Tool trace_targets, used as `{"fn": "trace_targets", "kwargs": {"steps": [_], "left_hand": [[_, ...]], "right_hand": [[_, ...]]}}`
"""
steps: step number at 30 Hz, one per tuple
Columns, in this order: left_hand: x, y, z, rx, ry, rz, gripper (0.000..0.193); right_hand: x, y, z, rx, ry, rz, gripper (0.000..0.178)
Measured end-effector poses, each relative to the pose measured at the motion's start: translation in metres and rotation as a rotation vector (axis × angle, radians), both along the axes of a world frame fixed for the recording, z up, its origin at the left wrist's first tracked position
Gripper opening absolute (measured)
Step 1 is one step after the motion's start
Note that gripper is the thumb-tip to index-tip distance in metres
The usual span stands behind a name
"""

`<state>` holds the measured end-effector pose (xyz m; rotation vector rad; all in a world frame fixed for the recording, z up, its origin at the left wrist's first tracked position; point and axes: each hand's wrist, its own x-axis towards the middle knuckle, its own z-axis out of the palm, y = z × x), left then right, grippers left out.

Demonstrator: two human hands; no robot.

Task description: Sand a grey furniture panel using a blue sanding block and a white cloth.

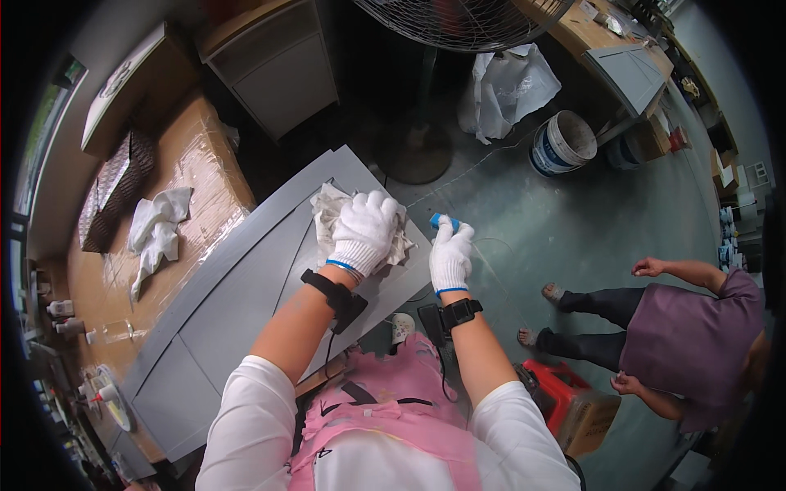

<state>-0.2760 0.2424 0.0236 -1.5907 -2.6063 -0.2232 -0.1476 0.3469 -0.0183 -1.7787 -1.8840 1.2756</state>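
Observation:
My left hand (365, 227), in a white knit glove, presses a crumpled whitish rag (326, 214) onto the far end of a grey panelled board (237, 282). Its fingers curl over the cloth, which bunches out on both sides. Off the board's right edge, my right hand (451, 258), gloved the same way, is closed around a small blue block-like piece (446, 222). Only the piece's upper end shows; its exact kind is unclear. The board has dark grooves and slants from lower left to upper middle. Both wrists carry black strapped devices.
Left of the board stands a plastic-wrapped table (205, 151) with a white cloth (158, 225). Beyond are a standing fan (463, 20), a plastic bag (508, 90) and a bucket (571, 137). At right, a person in purple (688, 344) stands near a red machine (557, 393).

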Motion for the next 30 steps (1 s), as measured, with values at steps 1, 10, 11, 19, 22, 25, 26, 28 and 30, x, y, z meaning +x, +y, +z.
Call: {"fn": "trace_targets", "kwargs": {"steps": [1, 10, 11, 19, 22, 25, 26, 28, 30], "left_hand": [[-0.031, 0.006, 0.002, -0.031, -0.001, 0.09, 0.025], [0.054, -0.009, 0.001, -0.036, -0.101, -0.281, 0.02], [0.042, -0.005, 0.002, -0.053, -0.055, -0.21, 0.022], [0.011, 0.011, 0.004, -0.088, -0.002, -0.033, 0.017], [0.054, -0.014, -0.007, -0.07, -0.071, -0.36, 0.018], [-0.01, 0.001, 0.003, -0.081, -0.028, -0.049, 0.022], [-0.015, -0.01, -0.025, 0.231, -0.231, 0.163, 0.023], [-0.023, -0.013, -0.057, 0.326, -0.29, 0.157, 0.021], [0.01, 0.004, 0.009, -0.174, -0.019, -0.071, 0.021]], "right_hand": [[0.001, 0.001, -0.004, 0.027, 0.018, -0.008, 0.053], [-0.001, -0.002, 0.008, -0.001, -0.037, -0.079, 0.052], [0.001, -0.001, 0.008, 0.008, -0.027, -0.076, 0.053], [0.005, 0.001, 0.01, 0.005, -0.024, -0.056, 0.053], [0.002, -0.001, -0.002, 0.007, 0.002, -0.046, 0.053], [0.004, -0.003, 0.006, 0.009, -0.042, -0.04, 0.053], [0.001, -0.006, 0.015, 0.012, -0.051, -0.03, 0.053], [-0.002, -0.009, 0.021, -0.006, -0.048, -0.016, 0.054], [0.005, 0.001, 0.006, 0.012, -0.023, -0.051, 0.054]]}}
